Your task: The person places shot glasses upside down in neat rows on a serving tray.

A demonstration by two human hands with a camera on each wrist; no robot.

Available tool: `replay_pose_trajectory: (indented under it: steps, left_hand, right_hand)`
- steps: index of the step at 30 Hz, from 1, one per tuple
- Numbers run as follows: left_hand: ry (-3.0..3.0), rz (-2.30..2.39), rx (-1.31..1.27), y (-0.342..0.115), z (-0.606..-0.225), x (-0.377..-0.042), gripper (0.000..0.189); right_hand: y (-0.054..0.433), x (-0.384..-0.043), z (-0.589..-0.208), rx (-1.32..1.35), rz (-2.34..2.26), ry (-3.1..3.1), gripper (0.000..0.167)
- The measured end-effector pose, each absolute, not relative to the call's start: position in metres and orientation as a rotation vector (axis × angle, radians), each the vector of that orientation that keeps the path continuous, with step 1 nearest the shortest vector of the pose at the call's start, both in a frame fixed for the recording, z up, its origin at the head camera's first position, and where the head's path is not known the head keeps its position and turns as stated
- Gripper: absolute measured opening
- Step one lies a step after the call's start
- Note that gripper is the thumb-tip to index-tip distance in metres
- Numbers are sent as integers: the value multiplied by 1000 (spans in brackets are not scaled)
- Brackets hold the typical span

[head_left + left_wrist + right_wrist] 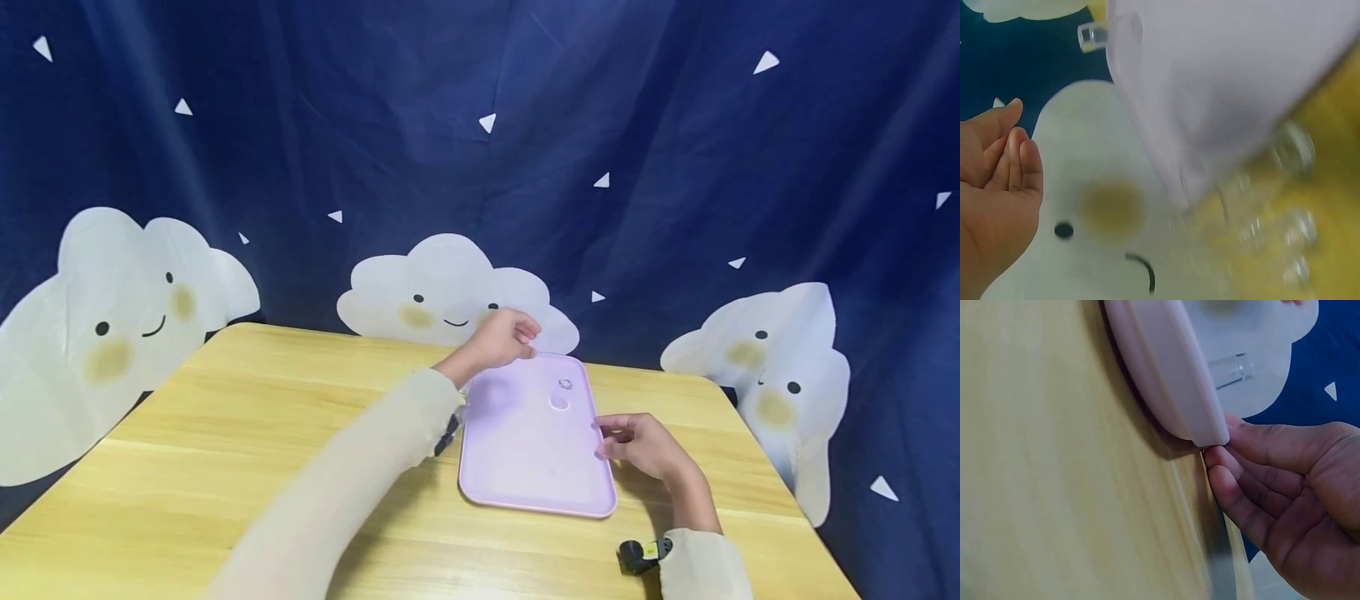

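Observation:
A light purple tray (536,458) lies on the wooden table, and a small clear glass (561,395) stands on it towards the far right. My right hand (647,443) pinches the tray's right rim between thumb and fingers; the grip shows closely in the right wrist view, with the clear glass (1232,370) beyond the rim. Near the tray's far left corner my left hand (501,340) hovers with loosely bent fingers. Nothing is held in the left hand (1000,181) in the left wrist view, where it appears apart from the tray (1210,56).
Several clear glass-like objects (1297,231), blurred, are beside the tray in the left wrist view; my left sleeve (375,442) mostly hides that spot in the head view. A dark blue curtain (420,150) with clouds hangs behind the wooden table (247,417).

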State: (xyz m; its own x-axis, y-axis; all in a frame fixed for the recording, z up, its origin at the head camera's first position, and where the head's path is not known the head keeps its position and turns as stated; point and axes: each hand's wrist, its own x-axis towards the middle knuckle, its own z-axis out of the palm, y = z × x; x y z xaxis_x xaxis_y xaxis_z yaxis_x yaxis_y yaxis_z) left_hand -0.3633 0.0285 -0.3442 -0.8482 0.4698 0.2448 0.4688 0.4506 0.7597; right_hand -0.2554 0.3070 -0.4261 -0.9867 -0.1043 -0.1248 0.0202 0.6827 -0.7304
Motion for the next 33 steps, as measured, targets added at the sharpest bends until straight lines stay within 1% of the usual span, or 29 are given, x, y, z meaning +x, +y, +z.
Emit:
replay_pose_trajectory:
  steps: [9, 19, 27, 33]
  left_hand:
    - [2769, 1335, 836, -33, -344, -361, 31]
    - [2852, 1297, 740, -92, -361, -361, 28]
    - [2833, 1350, 653, -122, -381, -357, 32]
    - [2833, 1312, 577, -139, -394, -353, 42]
  right_hand:
    - [308, -254, -429, -59, -1196, 2740, 47]
    - [309, -253, -429, -52, -1200, 2731, 47]
    - [312, -256, -425, -69, -1169, 2765, 48]
    - [310, -257, -428, -69, -1186, 2737, 49]
